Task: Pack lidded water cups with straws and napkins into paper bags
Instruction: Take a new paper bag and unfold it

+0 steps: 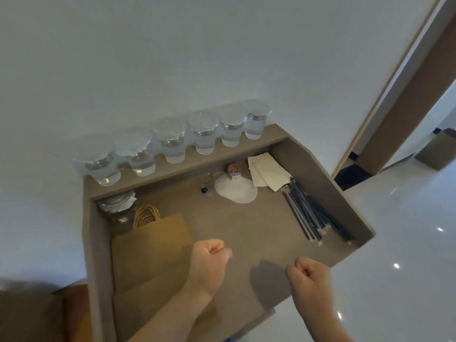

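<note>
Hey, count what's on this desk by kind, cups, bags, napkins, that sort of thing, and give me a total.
Covered water cups on the shelf: 6
Cup beneath the shelf: 1
Paper bag stack: 1
Napkin pile: 1
Straw bundle: 1
White lid stack: 1
Total: 11

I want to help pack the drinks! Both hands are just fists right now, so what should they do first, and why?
Probably the left hand should open and pick up the top paper bag. Both hands hold nothing, the bags lie flat and unopened, and the lidded cups on the shelf need an open bag to go into.
</note>
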`<state>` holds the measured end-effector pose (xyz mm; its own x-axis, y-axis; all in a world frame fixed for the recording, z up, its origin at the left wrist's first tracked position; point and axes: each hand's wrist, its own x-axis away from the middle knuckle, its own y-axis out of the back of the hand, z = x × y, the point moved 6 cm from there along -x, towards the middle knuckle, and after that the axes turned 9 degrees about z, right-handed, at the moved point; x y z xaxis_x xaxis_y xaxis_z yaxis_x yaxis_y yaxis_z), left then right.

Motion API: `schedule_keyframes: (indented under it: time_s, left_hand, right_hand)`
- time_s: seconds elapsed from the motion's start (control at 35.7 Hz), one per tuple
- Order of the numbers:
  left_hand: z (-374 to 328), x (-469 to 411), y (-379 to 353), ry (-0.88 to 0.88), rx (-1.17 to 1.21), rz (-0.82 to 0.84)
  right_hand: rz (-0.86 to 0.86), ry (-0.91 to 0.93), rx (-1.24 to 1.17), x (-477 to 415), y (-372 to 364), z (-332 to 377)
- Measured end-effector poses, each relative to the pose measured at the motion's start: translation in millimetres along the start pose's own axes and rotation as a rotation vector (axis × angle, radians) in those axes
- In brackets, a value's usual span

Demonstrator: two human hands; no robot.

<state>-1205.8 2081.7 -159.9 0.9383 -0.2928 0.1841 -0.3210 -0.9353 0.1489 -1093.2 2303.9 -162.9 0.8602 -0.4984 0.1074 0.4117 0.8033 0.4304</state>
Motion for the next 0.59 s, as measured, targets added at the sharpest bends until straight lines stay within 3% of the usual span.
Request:
schedule_keyframes:
  time_s: [0.08,0.2,0.28,0.39,0.59]
  left_hand:
    - [8,-19,9,0.059,-0.166,-0.103]
    - [21,-33,30,0.186,-0.661,-0.202]
    - [40,-30,39,0.409,-0.980,-0.278]
    - [57,-21,40,0.649,-1.014,-0.371]
    - [34,0,29,0.861,-1.014,-0.454]
  right_hand:
    - [0.175,-0.111,0.181,-43,-17,-18]
    - [0.539,-0.178,0.404,-92,-54,-30]
    - [0.790,-0.118,0.559,-120,-81,-40]
    - [1.024,-0.026,0.803,-151,-93,-44]
    - [1.383,0.196,0.908,-158,-115,-39]
